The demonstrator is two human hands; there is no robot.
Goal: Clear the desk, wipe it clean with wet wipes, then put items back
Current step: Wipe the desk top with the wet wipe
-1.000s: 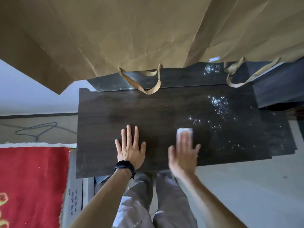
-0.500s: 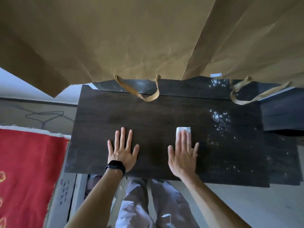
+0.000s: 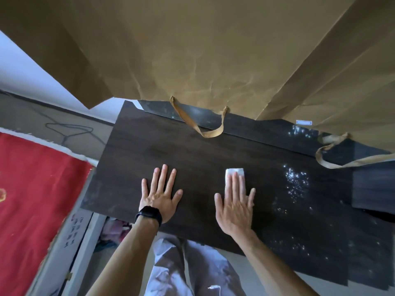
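Note:
A dark wood desk top (image 3: pixel 171 150) fills the middle of the head view. My left hand (image 3: pixel 159 194), with a black watch on the wrist, rests flat on it with fingers spread. My right hand (image 3: pixel 235 201) lies flat with straight fingers and presses a folded white wet wipe (image 3: pixel 234 172) onto the desk; only the wipe's far end shows beyond my fingertips. Shiny wet specks (image 3: pixel 297 182) dot the desk to the right of the wipe.
Large brown paper bags (image 3: pixel 192 50) hang over the desk's far edge, their handles (image 3: pixel 205 127) drooping onto it. A red cloth (image 3: pixel 32 189) lies at the left. A dark cable (image 3: pixel 68 129) runs on the floor behind. My legs are below the desk's near edge.
My right hand with the wipe has slid a little to the left, away from the wet specks. My left hand stays flat on the desk. The camera has tilted.

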